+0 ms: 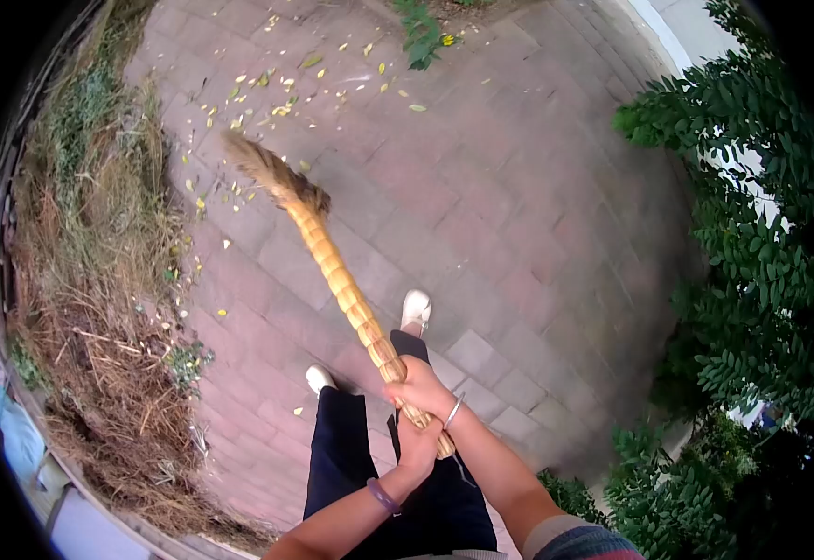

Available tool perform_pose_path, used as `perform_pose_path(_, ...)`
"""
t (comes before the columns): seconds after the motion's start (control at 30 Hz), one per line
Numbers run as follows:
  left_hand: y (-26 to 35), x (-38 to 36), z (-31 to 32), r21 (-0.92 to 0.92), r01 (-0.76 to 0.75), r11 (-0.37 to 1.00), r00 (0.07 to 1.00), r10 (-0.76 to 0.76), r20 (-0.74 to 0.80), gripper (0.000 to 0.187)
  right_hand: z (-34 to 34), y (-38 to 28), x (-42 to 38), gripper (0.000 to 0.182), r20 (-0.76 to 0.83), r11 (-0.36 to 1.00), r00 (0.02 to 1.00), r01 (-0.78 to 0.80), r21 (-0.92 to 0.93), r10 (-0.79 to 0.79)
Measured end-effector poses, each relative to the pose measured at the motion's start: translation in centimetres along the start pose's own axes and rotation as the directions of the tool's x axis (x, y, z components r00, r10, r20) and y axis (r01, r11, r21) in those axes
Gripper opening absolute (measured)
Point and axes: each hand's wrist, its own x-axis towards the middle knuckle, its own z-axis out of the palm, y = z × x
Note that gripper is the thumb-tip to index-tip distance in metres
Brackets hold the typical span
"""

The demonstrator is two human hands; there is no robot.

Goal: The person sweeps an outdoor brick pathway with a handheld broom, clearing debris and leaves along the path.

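Observation:
A long broom reaches from my hands up and to the left, held in front of my legs. Its handle is yellowish and looks bound in rings, and a brown bristle head is at the far end, slightly blurred. My right hand, below a silver bracelet, wraps round the handle higher up. Close beneath it, my left hand grips near the handle's butt end; a purple bangle sits on that wrist. Small yellow leaves lie scattered on the paving around and beyond the bristles.
Reddish-grey paving spreads around my white shoes. Dry grass and straw line the left side. Leafy green bushes crowd the right edge. A small green plant grows at the top, near a pale kerb.

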Motion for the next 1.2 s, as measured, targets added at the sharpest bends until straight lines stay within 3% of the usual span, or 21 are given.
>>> perform_pose_path(0.07, 0.3, 0.5, 1.9, 0.020, 0.110, 0.994, 0.982, -0.112, 0.151, 0.031, -2.0, -1.3, -0.5, 0.030, -0.087, 0.990, 0.993, 0.062, -0.131, -0.074)
perform_pose_path(0.13, 0.3, 1.8, 4.2, 0.095, 0.110, 0.989, 0.951, -0.133, 0.278, 0.035, -5.1, -3.8, -1.2, 0.028, -0.281, 0.996, 0.956, 0.079, -0.042, -0.088)
perform_pose_path(0.17, -0.3, 3.4, 5.6, 0.157, 0.025, 0.987, 0.942, -0.076, 0.327, 0.035, -6.9, -5.0, -1.4, 0.027, -0.373, 0.996, 0.924, 0.092, -0.002, -0.086)
perform_pose_path(0.23, 1.6, 7.6, 9.8, 0.191, 0.112, 0.975, 0.816, -0.200, 0.542, 0.034, -11.6, -7.5, 0.1, 0.025, -0.565, 0.967, 0.786, 0.218, -0.130, -0.253)
perform_pose_path(0.3, 4.0, 13.3, 15.8, 0.237, 0.167, 0.957, 0.737, -0.281, 0.615, 0.017, -17.9, -12.4, 3.1, 0.012, -0.625, 0.953, 0.724, 0.170, -0.251, -0.293)
perform_pose_path(0.33, 6.0, 16.5, 19.2, 0.302, 0.164, 0.939, 0.689, -0.328, 0.647, 0.016, -22.2, -14.2, 5.6, 0.006, -0.587, 0.958, 0.771, 0.103, -0.266, -0.246)
perform_pose_path(0.37, 6.9, 19.6, 22.4, 0.221, 0.210, 0.952, 0.701, -0.305, 0.645, 0.013, -24.6, -17.1, 7.6, 0.012, -0.599, 0.967, 0.759, 0.190, -0.171, -0.255)
perform_pose_path(0.4, 8.4, 22.8, 25.3, 0.252, 0.297, 0.921, 0.674, -0.390, 0.627, 0.011, -26.8, -19.7, 10.0, 0.011, -0.639, 0.987, 0.754, 0.145, -0.065, -0.153)
perform_pose_path(0.47, 10.5, 27.3, 29.1, 0.252, 0.282, 0.926, 0.714, -0.378, 0.589, 0.008, -30.6, -21.8, 15.4, 0.013, -0.578, 0.995, 0.810, 0.079, -0.055, -0.096)
perform_pose_path(0.5, 9.6, 27.9, 28.4, 0.161, 0.336, 0.928, 0.725, -0.364, 0.585, 0.008, -31.2, -22.0, 17.3, 0.016, -0.505, 0.997, 0.860, 0.046, -0.068, -0.074)
perform_pose_path(0.57, 8.6, 27.6, 24.9, -0.011, 0.436, 0.900, 0.751, -0.357, 0.556, 0.008, -29.8, -19.7, 20.4, 0.018, -0.407, 0.896, 0.911, -0.130, -0.424, -0.060)
perform_pose_path(0.63, 6.5, 24.6, 20.0, -0.161, 0.396, 0.904, 0.871, -0.314, 0.377, 0.008, -24.2, -16.4, 20.0, 0.022, -0.289, 0.758, 0.949, -0.098, -0.645, -0.124)
perform_pose_path(0.67, 5.4, 22.7, 17.9, -0.196, 0.355, 0.914, 0.901, -0.278, 0.333, 0.011, -22.3, -12.9, 20.3, 0.024, -0.253, 0.871, 0.941, 0.079, -0.485, -0.226)
perform_pose_path(0.7, 6.0, 19.6, 16.7, -0.194, 0.271, 0.943, 0.934, -0.209, 0.290, 0.013, -18.8, -15.2, 16.1, 0.032, -0.228, 0.791, 0.960, -0.014, -0.612, -0.160)
perform_pose_path(0.77, 6.1, 14.9, 15.1, -0.132, 0.227, 0.965, 0.951, -0.190, 0.243, 0.020, -14.9, -15.5, 11.5, 0.026, -0.077, 0.902, 0.997, -0.016, -0.432, -0.019)
perform_pose_path(0.83, 4.3, 11.7, 13.3, -0.143, 0.071, 0.987, 0.976, -0.039, 0.213, 0.027, -12.1, -13.9, 8.4, 0.024, 0.023, 0.961, 0.997, 0.076, -0.267, -0.073)
perform_pose_path(0.9, 4.3, 9.0, 11.3, -0.163, 0.054, 0.985, 0.979, -0.020, 0.202, 0.029, -10.0, -11.0, 6.7, 0.025, -0.101, 0.899, 0.983, 0.094, -0.427, -0.151)
perform_pose_path(0.97, 4.9, 7.4, 8.9, -0.123, 0.183, 0.975, 0.932, -0.132, 0.336, 0.029, -7.7, -12.3, 3.2, 0.025, -0.221, 0.965, 0.972, 0.023, -0.262, -0.083)
perform_pose_path(1.03, 5.2, 7.0, 6.4, 0.025, 0.318, 0.948, 0.791, -0.279, 0.545, 0.026, -7.0, -10.5, 1.2, 0.025, -0.343, 0.988, 0.935, 0.035, -0.152, -0.086)
perform_pose_path(1.1, 5.8, 6.9, 5.5, 0.058, 0.378, 0.924, 0.743, -0.340, 0.577, 0.023, -6.3, -9.6, 0.0, 0.020, -0.499, 0.998, 0.867, -0.016, -0.069, -0.020)
perform_pose_path(1.2, 7.4, 10.2, 3.4, 0.123, 0.526, 0.842, 0.614, -0.475, 0.630, 0.018, -5.9, -7.7, 2.1, 0.015, -0.552, 0.984, 0.822, -0.048, 0.174, 0.138)
